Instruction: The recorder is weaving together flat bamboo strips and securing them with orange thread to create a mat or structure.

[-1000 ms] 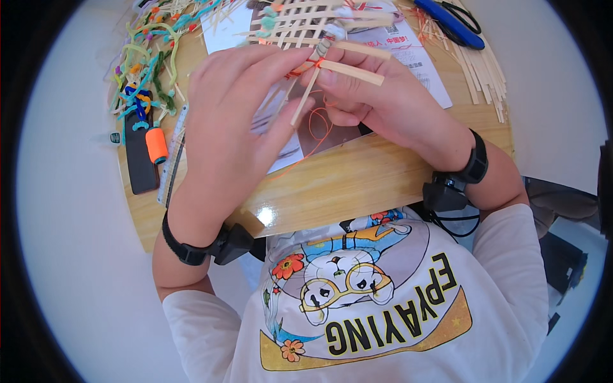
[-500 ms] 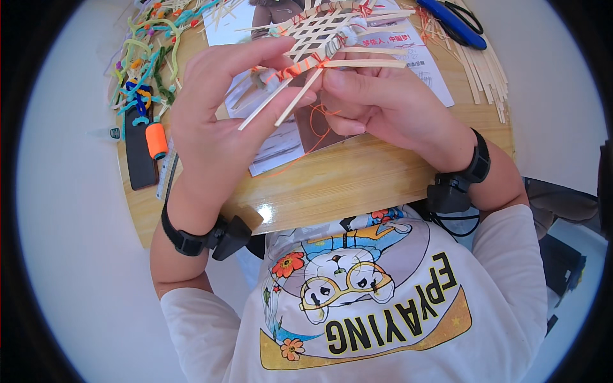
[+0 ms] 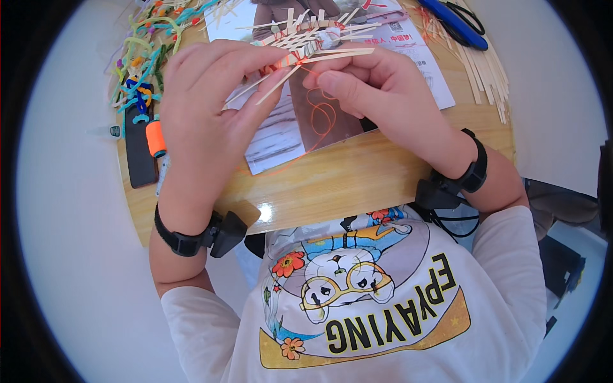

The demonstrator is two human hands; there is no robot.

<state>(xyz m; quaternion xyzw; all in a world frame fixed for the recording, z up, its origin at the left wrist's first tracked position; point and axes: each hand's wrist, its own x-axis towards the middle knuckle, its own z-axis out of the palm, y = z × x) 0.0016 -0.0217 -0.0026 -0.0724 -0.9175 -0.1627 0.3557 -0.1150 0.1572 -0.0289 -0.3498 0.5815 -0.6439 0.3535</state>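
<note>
Here, the left hand [image 3: 207, 105] pinches and partly hides the woven lattice [image 3: 303, 43] above the printed sheet [image 3: 274, 142], the right hand [image 3: 389, 92] pinching orange thread [image 3: 312, 118], between orange spool [image 3: 155, 138] and blue tool [image 3: 450, 23].

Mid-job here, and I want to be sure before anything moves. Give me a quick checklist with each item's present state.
1. Woven piece gripped by the left hand: ok, pinched between thumb and fingers.
2. Orange thread under control of the right hand: ok, it runs from the strips to the thumb and fingers.
3. Thread free of loops: not ok, it curls loosely over the printed sheet.
4. Binding at the strip crossing tight: cannot tell, too small.
5. Orange spool clear of the left hand: cannot tell, they sit close in view.
6. Blue tool away from both hands: ok.
</note>
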